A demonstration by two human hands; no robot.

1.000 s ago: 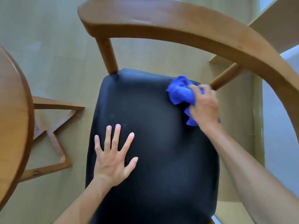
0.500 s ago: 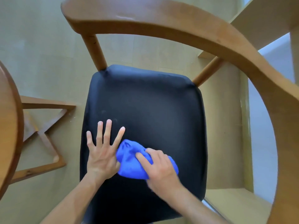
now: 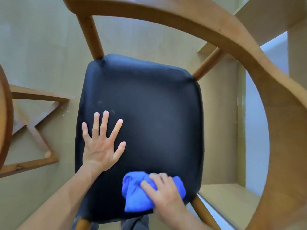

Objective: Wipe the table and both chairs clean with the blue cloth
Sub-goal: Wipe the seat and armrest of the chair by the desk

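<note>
A wooden chair with a curved backrest [image 3: 191, 19] and a black padded seat [image 3: 149, 105] fills the view from above. My left hand [image 3: 101, 143] lies flat on the seat's left side with its fingers spread. My right hand [image 3: 164, 191] grips the bunched blue cloth [image 3: 136, 195] and presses it on the seat near the front edge, right of centre. The round wooden table's rim [image 3: 5, 113] shows at the far left.
The table's wooden base frame [image 3: 39, 123] lies on the beige floor left of the chair. Light wooden shelving [image 3: 232, 196] and a pale wall stand to the right behind the chair's backrest.
My right hand swept the cloth from the seat's back right corner to the front, then rightward along the front edge. My left hand stayed flat on the seat.
</note>
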